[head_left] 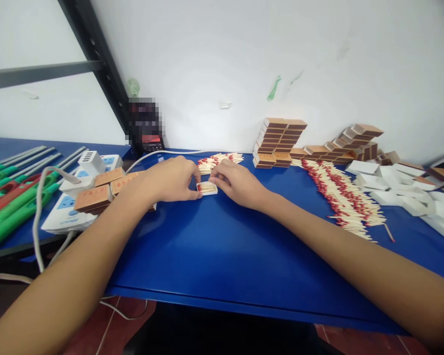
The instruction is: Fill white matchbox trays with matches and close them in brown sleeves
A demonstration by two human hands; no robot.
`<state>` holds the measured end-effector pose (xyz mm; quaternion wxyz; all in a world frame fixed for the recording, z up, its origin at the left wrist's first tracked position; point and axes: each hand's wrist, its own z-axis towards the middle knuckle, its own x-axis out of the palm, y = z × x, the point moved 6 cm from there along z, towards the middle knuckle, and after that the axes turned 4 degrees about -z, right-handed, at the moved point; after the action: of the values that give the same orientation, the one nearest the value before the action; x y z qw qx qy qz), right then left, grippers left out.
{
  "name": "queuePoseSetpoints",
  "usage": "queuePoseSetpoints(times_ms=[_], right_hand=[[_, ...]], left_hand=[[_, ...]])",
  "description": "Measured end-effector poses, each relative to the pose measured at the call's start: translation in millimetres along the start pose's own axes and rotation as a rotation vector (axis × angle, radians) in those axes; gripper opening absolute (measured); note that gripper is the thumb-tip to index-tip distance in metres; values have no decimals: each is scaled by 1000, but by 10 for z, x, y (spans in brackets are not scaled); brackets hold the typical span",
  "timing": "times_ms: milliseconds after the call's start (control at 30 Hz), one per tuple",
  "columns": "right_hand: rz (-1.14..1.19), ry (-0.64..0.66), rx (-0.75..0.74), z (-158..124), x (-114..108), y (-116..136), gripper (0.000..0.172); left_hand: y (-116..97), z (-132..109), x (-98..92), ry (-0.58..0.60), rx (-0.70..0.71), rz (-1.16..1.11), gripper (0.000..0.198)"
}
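Note:
A small white matchbox tray [211, 191] holding red-tipped matches lies on the blue table, between my hands. My left hand [175, 180] pinches its left end with thumb and fingertips. At the tray's right end, my right hand [235, 182] has its thumb and fingers close together over the edge; whether a match is between them is too small to tell. Just behind the hands is a pile of loose matches [222, 160], partly hidden by my fingers.
Matchboxes [281, 138] stand stacked against the wall. Rows of matches [344, 197] and white trays [403, 182] lie at the right. More matchboxes [93, 198], a power strip [55, 219] and green-handled tools [18, 209] are at the left. The table's front edge [222, 308] runs below my arms.

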<state>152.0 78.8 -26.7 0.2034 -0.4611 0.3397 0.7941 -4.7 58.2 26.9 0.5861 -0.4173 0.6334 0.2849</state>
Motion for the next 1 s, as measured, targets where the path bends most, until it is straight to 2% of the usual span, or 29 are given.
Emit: queuePoseSetpoints(times_ms=[167, 333, 567, 733, 1000], right_hand=[[-112, 8, 36, 20, 56, -108, 34], [-159, 23, 45, 23, 89, -109, 36], [-146, 23, 63, 26, 70, -95, 31], [-96, -9, 62, 22, 60, -119, 19], [-63, -5, 61, 41, 68, -151, 10]], left_hand=[[31, -6, -1, 9, -42, -6, 34], [43, -1, 11, 14, -36, 16, 38], [34, -2, 6, 20, -26, 29, 36], [32, 1, 9, 21, -31, 14, 36], [-16, -11, 1, 28, -18, 17, 35]])
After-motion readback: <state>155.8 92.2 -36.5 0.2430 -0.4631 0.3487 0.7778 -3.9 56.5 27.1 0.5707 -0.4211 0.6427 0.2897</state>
